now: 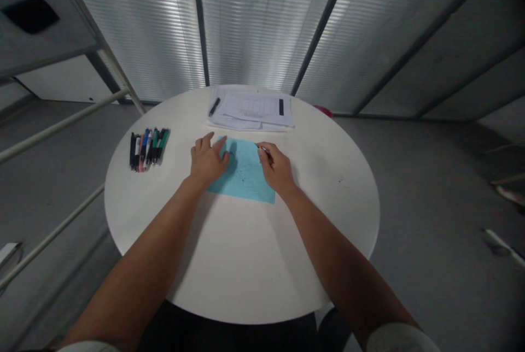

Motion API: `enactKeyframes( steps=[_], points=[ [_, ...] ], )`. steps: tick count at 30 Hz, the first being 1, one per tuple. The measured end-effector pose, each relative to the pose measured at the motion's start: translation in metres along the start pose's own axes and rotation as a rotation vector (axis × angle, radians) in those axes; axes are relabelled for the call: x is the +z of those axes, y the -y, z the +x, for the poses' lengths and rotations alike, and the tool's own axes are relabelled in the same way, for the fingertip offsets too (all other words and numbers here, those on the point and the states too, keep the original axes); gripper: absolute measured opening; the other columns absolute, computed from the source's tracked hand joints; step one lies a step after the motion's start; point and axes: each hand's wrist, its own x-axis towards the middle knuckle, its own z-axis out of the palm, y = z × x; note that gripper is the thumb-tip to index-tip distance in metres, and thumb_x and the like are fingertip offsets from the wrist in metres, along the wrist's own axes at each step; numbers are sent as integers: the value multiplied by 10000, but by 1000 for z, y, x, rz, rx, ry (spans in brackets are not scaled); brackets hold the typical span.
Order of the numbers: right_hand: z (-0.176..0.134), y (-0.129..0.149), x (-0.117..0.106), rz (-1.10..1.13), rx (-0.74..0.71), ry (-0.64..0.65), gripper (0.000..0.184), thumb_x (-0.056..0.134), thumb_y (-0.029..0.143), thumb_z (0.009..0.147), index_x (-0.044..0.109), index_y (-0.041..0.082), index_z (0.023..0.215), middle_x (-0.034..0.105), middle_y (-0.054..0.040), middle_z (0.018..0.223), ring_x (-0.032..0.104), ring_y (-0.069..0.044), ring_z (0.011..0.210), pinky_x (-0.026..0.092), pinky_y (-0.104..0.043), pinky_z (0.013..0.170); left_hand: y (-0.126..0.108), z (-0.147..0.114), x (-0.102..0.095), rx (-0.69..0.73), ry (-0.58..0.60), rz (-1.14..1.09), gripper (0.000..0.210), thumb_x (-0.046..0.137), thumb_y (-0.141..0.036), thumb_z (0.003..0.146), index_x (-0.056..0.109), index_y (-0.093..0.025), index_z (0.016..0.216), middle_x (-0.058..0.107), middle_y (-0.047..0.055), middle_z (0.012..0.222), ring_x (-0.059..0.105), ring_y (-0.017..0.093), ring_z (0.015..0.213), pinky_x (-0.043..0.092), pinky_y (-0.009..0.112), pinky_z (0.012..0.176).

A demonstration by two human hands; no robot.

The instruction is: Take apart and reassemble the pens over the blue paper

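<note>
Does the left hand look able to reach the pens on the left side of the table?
Likely yes: only white tabletop shows between the left hand and the pens.

We see a smooth, softly sheened round white bench, a matt rectangular light-blue paper sheet, matt white printed papers, slim multicoloured pens of glossy-looking plastic, and shiny ribbed grey wall panels.

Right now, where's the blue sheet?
In the head view's middle, the blue sheet lies between the left hand and right hand, just below the white papers.
</note>
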Motion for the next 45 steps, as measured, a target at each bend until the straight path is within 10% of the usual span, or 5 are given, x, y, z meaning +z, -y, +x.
enactKeyframes(
  steps=[7, 28, 38, 45],
  points=[
    [0, 0, 0, -16, 7, 14, 316, 418, 448, 973, 613, 258, 1134, 716, -41, 966, 673, -177, 829, 527, -315, 766, 1, -4, 11, 128, 237, 57, 520, 360, -456, 946, 509, -261, 1405, 418, 135, 1510, 333, 378, 1380, 221, 595, 1080],
    [1, 3, -1, -44, -5, 69, 319, 421, 435, 974, 640, 232, 1086, 723, -39, 1006, 669, -168, 845, 496, -280, 772, 2, 8, 5, -94, -12, -161, 243, 496, -316, 902, 699, -215, 988, 707, 110, 1016, 556, 304, 1031, 330, 476, 935],
    [1, 1, -1, -38, -21, 105, 312, 421, 411, 977, 641, 255, 1133, 717, -36, 1109, 672, -180, 970, 510, -299, 846, -10, 12, 5, -111, -85, -833, 243, 571, -359, 851, 666, -154, 941, 642, 36, 769, 569, 142, 706, 423, 267, 696],
    [1, 3, -2, -50, -19, 128, 302, 433, 402, 973, 643, 261, 1137, 720, -31, 1110, 677, -185, 966, 516, -313, 854, -23, 9, -4, -318, 171, -1321, 276, 725, -307, 720, 712, -147, 945, 577, -3, 670, 452, 83, 551, 367, 234, 544]
  ],
)
